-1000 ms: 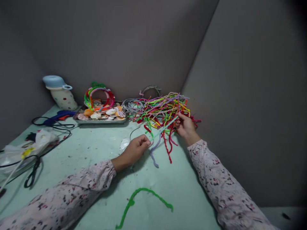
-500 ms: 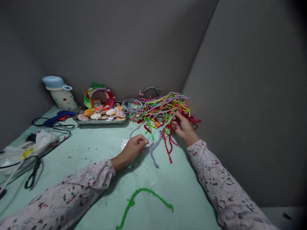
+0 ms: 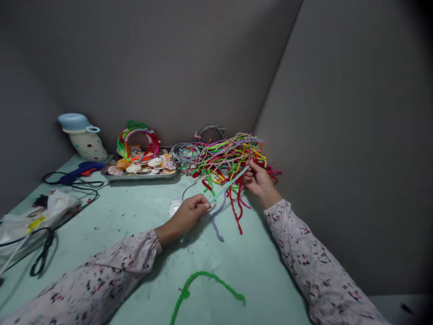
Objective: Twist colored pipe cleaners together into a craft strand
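A pale mint pipe cleaner [image 3: 231,182] stretches between my two hands. My left hand [image 3: 190,214] pinches its lower end over the table, and my right hand [image 3: 260,181] pinches the upper end beside the heap of coloured pipe cleaners [image 3: 233,153]. Just under the strand, a lavender pipe cleaner [image 3: 218,221] and several red ones [image 3: 236,210] trail from the heap toward me. Nearer to me lies a bent green pipe cleaner [image 3: 203,273]. Something round and silvery white [image 3: 174,207] is partly hidden behind my left hand.
A metal tray [image 3: 142,176] of seashells holds wrapped colourful hoops [image 3: 139,140]. Coils of grey wire [image 3: 187,153] sit beside it. To the left are a bottle [image 3: 84,137], a blue tool [image 3: 81,170], black cable [image 3: 50,239] and a plastic bag [image 3: 61,203]. Grey panels enclose the table.
The mint pipe cleaner is now drawn straighter between my hands. My right hand has shifted slightly right, and the view has tilted a little.
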Action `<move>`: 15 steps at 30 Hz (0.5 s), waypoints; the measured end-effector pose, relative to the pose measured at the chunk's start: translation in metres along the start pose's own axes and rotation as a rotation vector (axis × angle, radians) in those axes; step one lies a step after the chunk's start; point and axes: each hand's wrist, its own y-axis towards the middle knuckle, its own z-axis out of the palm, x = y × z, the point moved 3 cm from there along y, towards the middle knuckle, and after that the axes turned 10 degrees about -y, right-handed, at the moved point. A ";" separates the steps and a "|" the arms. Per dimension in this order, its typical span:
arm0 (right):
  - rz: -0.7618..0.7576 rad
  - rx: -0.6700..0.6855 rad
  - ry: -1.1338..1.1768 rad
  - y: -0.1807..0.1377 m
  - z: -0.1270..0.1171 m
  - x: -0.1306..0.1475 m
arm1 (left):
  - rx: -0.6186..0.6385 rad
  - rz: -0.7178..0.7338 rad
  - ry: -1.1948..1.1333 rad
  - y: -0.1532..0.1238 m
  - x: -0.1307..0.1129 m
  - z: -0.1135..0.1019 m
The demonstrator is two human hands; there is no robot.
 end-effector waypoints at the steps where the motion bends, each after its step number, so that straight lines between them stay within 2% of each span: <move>1: 0.013 0.021 -0.001 0.000 0.000 -0.002 | -0.009 -0.005 -0.008 0.000 0.000 0.000; 8: 0.053 0.171 -0.060 -0.001 0.004 -0.010 | -0.057 -0.018 -0.043 0.000 0.003 -0.001; 12: 0.072 0.187 -0.077 0.000 0.005 -0.013 | -0.054 -0.023 -0.051 0.001 0.002 -0.001; 15: 0.051 0.150 -0.057 0.002 0.004 -0.012 | -0.040 -0.011 -0.048 0.001 0.001 0.000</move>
